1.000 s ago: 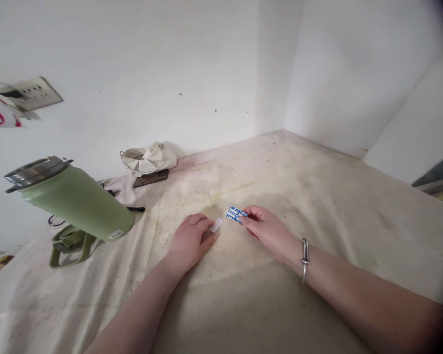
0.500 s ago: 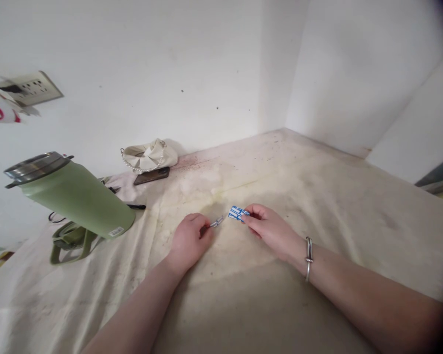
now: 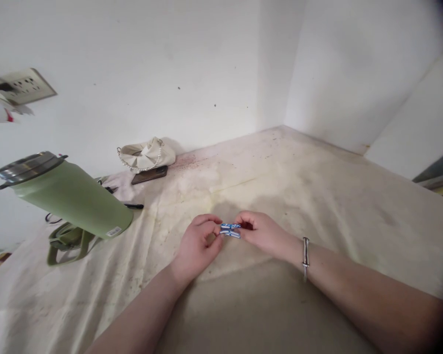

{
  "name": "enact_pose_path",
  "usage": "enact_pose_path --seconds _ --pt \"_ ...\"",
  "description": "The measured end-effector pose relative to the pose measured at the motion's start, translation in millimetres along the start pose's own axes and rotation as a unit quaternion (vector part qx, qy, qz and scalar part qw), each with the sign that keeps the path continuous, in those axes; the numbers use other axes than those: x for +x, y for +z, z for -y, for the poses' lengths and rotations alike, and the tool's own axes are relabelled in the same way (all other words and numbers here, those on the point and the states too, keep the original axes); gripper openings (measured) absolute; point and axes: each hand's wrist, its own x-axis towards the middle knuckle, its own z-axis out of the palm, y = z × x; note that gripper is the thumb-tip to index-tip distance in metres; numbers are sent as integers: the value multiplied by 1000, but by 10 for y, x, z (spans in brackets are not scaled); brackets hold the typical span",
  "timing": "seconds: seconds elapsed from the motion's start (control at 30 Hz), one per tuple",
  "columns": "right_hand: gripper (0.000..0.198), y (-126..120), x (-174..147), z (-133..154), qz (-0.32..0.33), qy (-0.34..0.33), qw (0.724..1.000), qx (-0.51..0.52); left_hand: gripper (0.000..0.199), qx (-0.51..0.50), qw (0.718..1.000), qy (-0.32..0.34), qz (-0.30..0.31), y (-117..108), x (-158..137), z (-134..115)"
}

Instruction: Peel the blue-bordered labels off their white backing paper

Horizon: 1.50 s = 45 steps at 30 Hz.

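Between my two hands are small, flat blue-and-white patterned pieces [image 3: 230, 230], set close together as two bands, one above the other. My left hand [image 3: 201, 243] pinches their left end with thumb and fingers. At the right end, the fingertips of my right hand [image 3: 264, 233] close on them too. Whether the bands are separate or joined cannot be told. Both hands are low over the cream cloth [image 3: 266, 295]. A silver bracelet [image 3: 305, 258] circles my right wrist.
A green tumbler [image 3: 77, 199] with a steel top stands at left, by a green lid with a handle loop [image 3: 68, 241]. Behind are a black pen [image 3: 135, 206], a phone [image 3: 149, 174] and a cream pouch with a beaded strap [image 3: 147, 155]. A wall socket [image 3: 29, 86] is at upper left.
My hands have come together. The blue-and-white piece in my right hand has moved left and tipped edge-on, meeting the thin piece in my left hand. The view has shifted slightly.
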Motion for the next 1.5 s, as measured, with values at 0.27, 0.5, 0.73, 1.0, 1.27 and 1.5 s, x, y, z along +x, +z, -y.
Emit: enact_pose_path --seconds 0.27,0.5,0.73,1.0,1.27,1.5 --pt "8 10 -23 -2 28 -57 990 -125 14 91 996 -14 12 53 10 43" --pt "9 20 -53 40 27 -44 987 -151 23 111 994 -22 12 60 10 59" --pt "27 -3 -28 66 -47 -10 997 -58 12 98 995 1 -26 36 18 61" --pt "17 4 13 11 -42 25 997 -54 12 155 988 -29 -6 47 28 69" --pt "35 59 7 -37 -32 -31 984 -171 12 166 983 -67 41 63 49 49" --pt "10 162 49 8 -43 -57 962 -264 15 157 983 -82 50 57 44 71"
